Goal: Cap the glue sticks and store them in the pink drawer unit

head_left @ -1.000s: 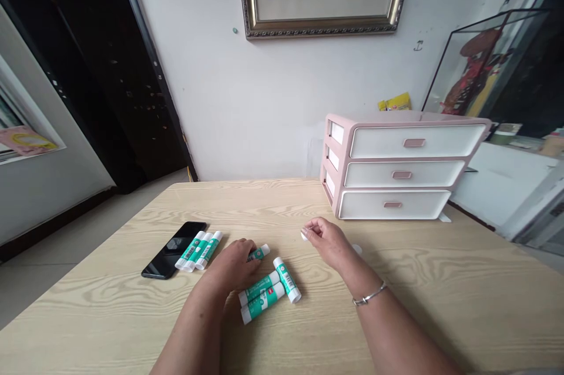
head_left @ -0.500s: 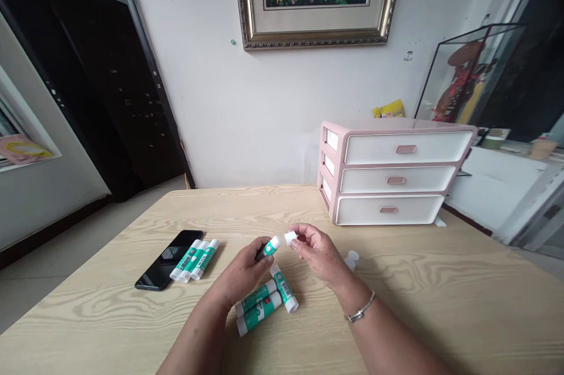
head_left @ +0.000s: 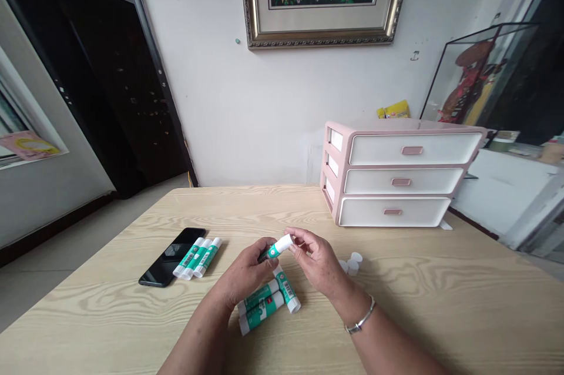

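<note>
White-and-green glue sticks [head_left: 263, 304], three, lie lowest on the table [head_left: 440, 316], below both hands. Above them, the left hand [head_left: 244, 274] wraps a fourth glue stick [head_left: 277, 249]; the right hand [head_left: 317, 260] pinches its white end between fingertips. Farther up, three more glue sticks [head_left: 197, 257] lie beside a black phone [head_left: 170, 264], white caps [head_left: 352, 263] sit right of centre, and a pink three-drawer unit [head_left: 396, 178] stands beyond, drawers shut.

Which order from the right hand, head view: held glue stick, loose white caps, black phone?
1. The glue stick: centre, touching the right hand.
2. The loose white caps: just right of that hand.
3. The black smartphone: far left.
</note>
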{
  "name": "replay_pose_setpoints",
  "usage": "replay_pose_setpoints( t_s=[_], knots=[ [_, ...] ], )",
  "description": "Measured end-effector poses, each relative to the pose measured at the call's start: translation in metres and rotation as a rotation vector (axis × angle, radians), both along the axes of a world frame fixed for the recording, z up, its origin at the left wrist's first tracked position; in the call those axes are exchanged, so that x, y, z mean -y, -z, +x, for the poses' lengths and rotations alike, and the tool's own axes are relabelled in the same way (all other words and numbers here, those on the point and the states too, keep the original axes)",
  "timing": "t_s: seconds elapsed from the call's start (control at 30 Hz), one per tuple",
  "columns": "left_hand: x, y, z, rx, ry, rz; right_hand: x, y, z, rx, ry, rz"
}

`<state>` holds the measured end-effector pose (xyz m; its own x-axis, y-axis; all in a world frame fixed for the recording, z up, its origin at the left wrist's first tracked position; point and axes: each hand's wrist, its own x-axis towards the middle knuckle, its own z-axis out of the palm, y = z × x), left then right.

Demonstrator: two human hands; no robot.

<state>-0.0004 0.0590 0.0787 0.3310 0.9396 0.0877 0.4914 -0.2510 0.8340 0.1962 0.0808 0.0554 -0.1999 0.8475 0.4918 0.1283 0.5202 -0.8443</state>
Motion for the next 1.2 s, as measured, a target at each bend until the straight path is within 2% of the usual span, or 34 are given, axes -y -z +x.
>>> replay_pose_setpoints(
  t_s=[0.23,0.5,0.67,0.87,1.1,1.2],
  knots=[
    [0.000,0.001,0.006,0.057,0.002,-0.030,0.004,0.000,-0.003,0.028,-0.053,-0.016],
    [0.001,-0.001,0.007,0.112,-0.019,-0.037,0.013,-0.005,-0.012,0.039,-0.027,0.020],
    [0.001,0.000,0.009,0.143,-0.175,-0.029,0.010,0.000,-0.008,-0.003,0.042,0.046],
    [-0.005,0.006,0.002,0.303,-0.341,-0.071,-0.004,0.006,0.005,-0.133,0.132,-0.052],
    [-0.014,0.014,-0.009,0.515,-0.436,-0.119,-0.003,0.008,0.005,-0.102,0.128,-0.053],
    [-0.016,0.015,-0.012,0.559,-0.439,-0.107,-0.003,0.010,0.007,-0.123,0.131,-0.064]
  ],
)
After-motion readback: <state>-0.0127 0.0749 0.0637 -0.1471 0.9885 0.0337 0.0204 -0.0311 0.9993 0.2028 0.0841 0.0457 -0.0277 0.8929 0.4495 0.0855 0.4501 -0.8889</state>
